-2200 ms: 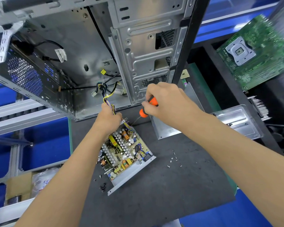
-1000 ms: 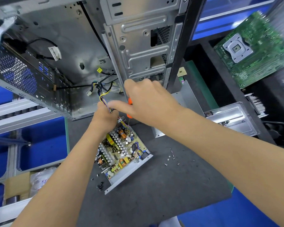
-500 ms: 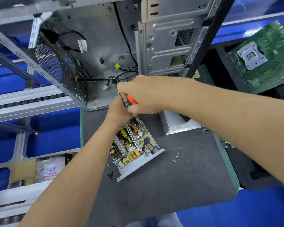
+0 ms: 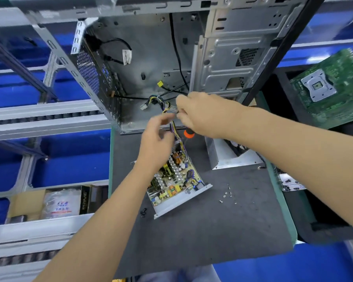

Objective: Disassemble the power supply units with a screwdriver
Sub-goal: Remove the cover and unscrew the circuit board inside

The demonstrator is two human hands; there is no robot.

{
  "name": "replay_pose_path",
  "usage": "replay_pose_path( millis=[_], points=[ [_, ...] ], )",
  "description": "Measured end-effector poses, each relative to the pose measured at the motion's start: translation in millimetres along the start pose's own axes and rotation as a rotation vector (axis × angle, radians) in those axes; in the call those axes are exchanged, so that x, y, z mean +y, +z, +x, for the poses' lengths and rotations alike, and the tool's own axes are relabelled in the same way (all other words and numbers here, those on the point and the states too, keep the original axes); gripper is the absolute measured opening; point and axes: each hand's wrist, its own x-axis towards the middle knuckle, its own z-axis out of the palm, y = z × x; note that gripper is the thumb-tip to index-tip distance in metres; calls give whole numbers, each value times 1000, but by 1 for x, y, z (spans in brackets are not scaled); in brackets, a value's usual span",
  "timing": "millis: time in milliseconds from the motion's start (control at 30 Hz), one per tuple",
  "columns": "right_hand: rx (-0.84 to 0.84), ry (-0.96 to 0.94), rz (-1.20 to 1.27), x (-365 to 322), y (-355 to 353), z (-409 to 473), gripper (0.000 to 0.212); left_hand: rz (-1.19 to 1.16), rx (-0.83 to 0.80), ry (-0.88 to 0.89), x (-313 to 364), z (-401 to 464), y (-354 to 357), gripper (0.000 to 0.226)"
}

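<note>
PSU board (image 4: 172, 181): in open tray, long axis diagonal, cables (image 4: 174, 127) running up toward computer case (image 4: 151, 58).
Right hand (image 4: 200, 117): grips screwdriver (image 4: 189, 134), pinches cables.
Left hand (image 4: 157, 143): blurred, finger state unclear.

The near half of the dark mat (image 4: 202, 237) is bare, so a hand could pass there. The open circuit board (image 4: 175, 180) blocks the middle. The big metal case (image 4: 151, 58) walls off the far edge. Little screws (image 4: 227, 195) lie toward the right edge.

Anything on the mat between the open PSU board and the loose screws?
Head view: bare dark mat between the PSU board and the loose screws; nothing lies there.
</note>
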Motion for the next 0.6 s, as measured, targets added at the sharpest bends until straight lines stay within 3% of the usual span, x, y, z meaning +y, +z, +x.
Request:
replay_pose_path(
  millis=[33, 133, 233, 333, 433, 533, 600],
  points=[
    [10, -34, 113, 0, 0, -1, 19, 53, -96, 44, 2, -7, -1, 50],
    [-116, -48, 299, 1, -5, -2, 33, 88, -229, 118, 11, -10, 7, 51],
    [-24, 117, 203, -4, -1, -6, 53, 107, -138, 61, 17, -2, 16, 19],
    [140, 259, -48, -12, -1, -6, 53, 76, -61, 60, 20, -3, 25, 34],
    [47, 103, -9, -12, -4, -6, 36, -33, -106, 64, 23, -6, 23, 45],
    [-58, 51, 176, -7, -3, -12, 46, -22, -198, 120, 17, -8, 14, 24],
    [-4, 134, 83, -9, -2, -14, 52, 39, -136, 128, 17, -6, 16, 24]
  ],
)
